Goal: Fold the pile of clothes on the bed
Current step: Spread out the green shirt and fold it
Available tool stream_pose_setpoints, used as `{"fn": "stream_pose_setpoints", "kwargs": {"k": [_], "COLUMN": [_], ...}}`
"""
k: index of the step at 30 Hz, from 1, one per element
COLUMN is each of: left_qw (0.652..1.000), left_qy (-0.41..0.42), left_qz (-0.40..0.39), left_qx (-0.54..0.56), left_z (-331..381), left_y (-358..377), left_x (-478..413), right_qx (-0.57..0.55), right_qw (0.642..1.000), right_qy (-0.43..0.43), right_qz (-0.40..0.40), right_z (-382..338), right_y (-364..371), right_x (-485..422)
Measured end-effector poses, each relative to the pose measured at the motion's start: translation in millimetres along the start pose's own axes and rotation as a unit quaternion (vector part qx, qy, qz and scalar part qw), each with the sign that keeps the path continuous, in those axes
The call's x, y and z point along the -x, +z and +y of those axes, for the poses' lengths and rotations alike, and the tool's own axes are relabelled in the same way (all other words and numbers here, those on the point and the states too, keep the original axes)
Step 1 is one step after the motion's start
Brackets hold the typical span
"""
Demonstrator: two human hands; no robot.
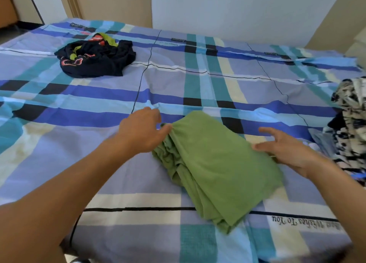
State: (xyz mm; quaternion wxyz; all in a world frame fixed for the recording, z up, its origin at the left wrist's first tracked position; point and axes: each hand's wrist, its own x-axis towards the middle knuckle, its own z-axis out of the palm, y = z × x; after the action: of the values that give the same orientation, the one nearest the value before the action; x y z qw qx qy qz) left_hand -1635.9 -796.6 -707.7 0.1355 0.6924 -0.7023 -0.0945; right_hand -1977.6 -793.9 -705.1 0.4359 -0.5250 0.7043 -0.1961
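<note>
1. The left hand [142, 131] is seen at the 10 o'clock corner of the cloth. Its thumb and fingers are closed in a pinch on gathered green fabric.
2. The right hand [287, 150] is held open with fingers spread and relaxed. Its fingertips touch the cloth's 3 o'clock edge, and nothing is gripped by it.
3. Between the two hands lies the green garment [217, 163]. It is partly folded into a long slab running from 11 to 5 o'clock, on the near part of the bed [59, 163]. Its top face is smooth, but the layers along its 8 o'clock side are bunched and uneven.
4. The step in hand is judged to be the squaring-up of this fold.
   - The pinched corner is best drawn taut, away from the right hand.
   - The right palm should be laid flat as an anchor.
   - The bunched layers should be smoothed and their edges lined up before any further fold is made.
5. A ridge in the plaid sheet is seen just beyond the left hand, so care is advised that only the garment is lifted.
6. A crumpled dark garment [95, 59] with red and yellow-green markings lies well apart at 11 o'clock.
7. A black-and-white patterned garment [350, 124] is heaped at 3 o'clock, near the right hand. Both look unfolded, so much of the task is judged left to do.
</note>
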Motion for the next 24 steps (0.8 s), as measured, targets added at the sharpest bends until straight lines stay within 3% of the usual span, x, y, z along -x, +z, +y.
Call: {"fn": "stream_pose_setpoints", "kwargs": {"k": [2,7,9,11,14,16,20,24], "left_qw": [0.994,0.966,0.948,0.911,0.858,0.850,0.831,0.855], "left_qy": [0.032,-0.084,-0.100,-0.092,-0.083,-0.104,-0.172,-0.105], "left_qz": [-0.018,-0.153,-0.221,-0.312,-0.415,-0.422,-0.338,-0.298], "left_qx": [0.099,0.189,0.204,0.253,0.292,0.298,0.408,0.412], "left_z": [7.7,15.6,11.7,6.4,6.9,9.7,21.4,24.7], "left_y": [12.1,40.0,31.0,16.4,3.0,8.7,21.4,21.8], "left_x": [-13.3,-31.4,-32.2,-29.6,-15.8,-7.6,-2.1,7.4], "right_qx": [0.083,0.100,0.058,-0.071,-0.257,-0.285,-0.211,-0.093], "right_qw": [0.995,0.981,0.989,0.995,0.965,0.957,0.966,0.990], "right_qy": [0.025,0.030,0.002,-0.024,-0.044,-0.033,-0.036,-0.032], "right_qz": [-0.045,-0.166,-0.135,-0.061,0.006,-0.033,-0.142,-0.103], "right_z": [14.2,25.1,28.5,30.5,28.1,26.7,31.1,39.1], "right_y": [-4.0,-8.4,-14.2,-18.7,-13.5,-0.9,9.4,8.6], "right_x": [0.0,19.7,22.1,19.6,17.7,21.6,30.0,31.8]}}
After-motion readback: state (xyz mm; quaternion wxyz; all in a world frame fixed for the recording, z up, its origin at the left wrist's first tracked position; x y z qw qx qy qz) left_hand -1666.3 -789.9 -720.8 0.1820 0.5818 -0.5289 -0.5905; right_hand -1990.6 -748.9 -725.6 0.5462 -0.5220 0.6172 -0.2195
